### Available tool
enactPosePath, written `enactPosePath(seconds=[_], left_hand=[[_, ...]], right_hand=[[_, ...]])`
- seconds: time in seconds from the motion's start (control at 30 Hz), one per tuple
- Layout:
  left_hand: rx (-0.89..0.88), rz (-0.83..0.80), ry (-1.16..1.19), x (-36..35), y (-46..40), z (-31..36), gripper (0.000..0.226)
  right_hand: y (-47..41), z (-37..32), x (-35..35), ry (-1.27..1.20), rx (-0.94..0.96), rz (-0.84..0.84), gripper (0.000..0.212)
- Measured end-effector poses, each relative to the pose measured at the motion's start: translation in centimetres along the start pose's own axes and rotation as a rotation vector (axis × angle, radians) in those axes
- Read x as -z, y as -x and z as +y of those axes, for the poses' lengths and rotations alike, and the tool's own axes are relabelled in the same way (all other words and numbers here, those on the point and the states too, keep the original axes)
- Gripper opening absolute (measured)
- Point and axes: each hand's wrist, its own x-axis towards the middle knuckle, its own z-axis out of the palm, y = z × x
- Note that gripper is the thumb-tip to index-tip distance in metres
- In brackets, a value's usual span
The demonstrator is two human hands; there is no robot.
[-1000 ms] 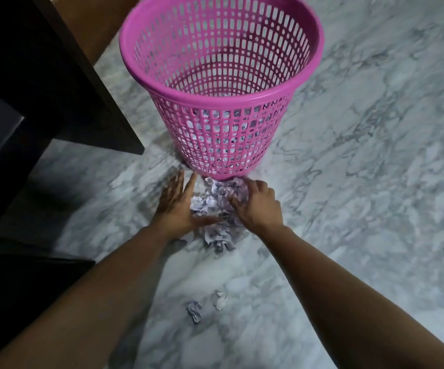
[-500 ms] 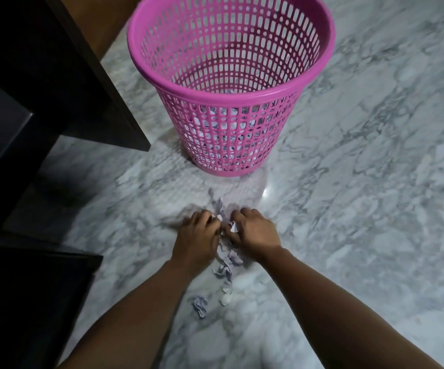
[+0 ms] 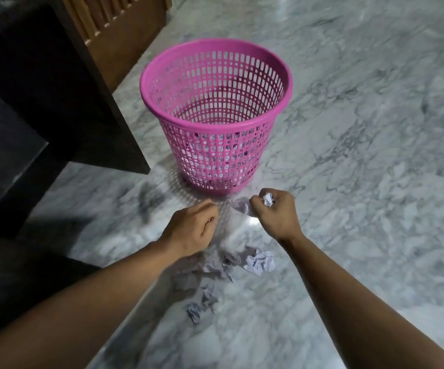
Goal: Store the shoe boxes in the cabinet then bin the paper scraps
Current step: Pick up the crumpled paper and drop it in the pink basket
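A pink lattice wastebasket (image 3: 215,83) stands on the marble floor, with paper showing through its lower wall. Just in front of it my right hand (image 3: 276,214) is raised and closed around crumpled paper scraps (image 3: 268,199), some hanging blurred below the fingers. My left hand (image 3: 191,227) is closed in a fist beside it; whether it holds paper is hidden. Several crumpled scraps (image 3: 259,262) lie on the floor under and behind my hands, with a small one (image 3: 193,312) nearer me.
A dark cabinet (image 3: 42,102) fills the left side, its corner close to the basket. A brown slatted wooden panel (image 3: 117,30) stands behind it. Grey marble floor (image 3: 362,182) stretches to the right. A dark object sits at the far right edge.
My hands gathered the paper pile by the basket's base, pulled it toward me, and now have lifted off the floor. Several scraps dropped out and lie scattered below. The view pulled back.
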Motion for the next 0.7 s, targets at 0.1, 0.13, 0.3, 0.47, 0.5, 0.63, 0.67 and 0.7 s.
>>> enactPosePath(seconds=[0.1,0.13,0.3,0.47,0.5,0.63,0.67,0.7], left_hand=[[-0.179,0.170,-0.021,4.6,-3.5,3.0,0.011],[-0.206,0.245,-0.011,6.2,-4.9,3.9,0.012],[-0.239,0.598,-0.014,14.3,-11.7,6.1,0.013],[0.127,0.406,-0.117,17.8,-19.7,2.3,0.029],[0.237,0.222,-0.130,17.8,-20.8,1.5,0.038],[0.427,-0.042,-0.210,16.8,-21.5,0.4,0.065],[0.426,0.054,-0.209,16.4,-21.1,0.7,0.062],[0.397,0.174,-0.216,16.0,-20.3,1.2,0.057]], right_hand=[[-1.8,-5.4,1.3,-0.117,0.118,0.035,0.036],[-2.4,-7.5,1.8,-0.149,0.161,0.059,0.037],[-8.1,-16.7,3.6,-0.118,0.374,0.239,0.045],[-15.5,-20.4,2.8,0.522,0.277,0.092,0.047],[-16.4,-20.3,2.4,0.631,0.229,0.004,0.062],[-17.0,-19.9,1.8,0.748,0.195,-0.035,0.077],[-16.5,-19.6,1.9,0.696,0.232,0.023,0.068],[-15.8,-18.9,2.0,0.611,0.291,0.095,0.060]])
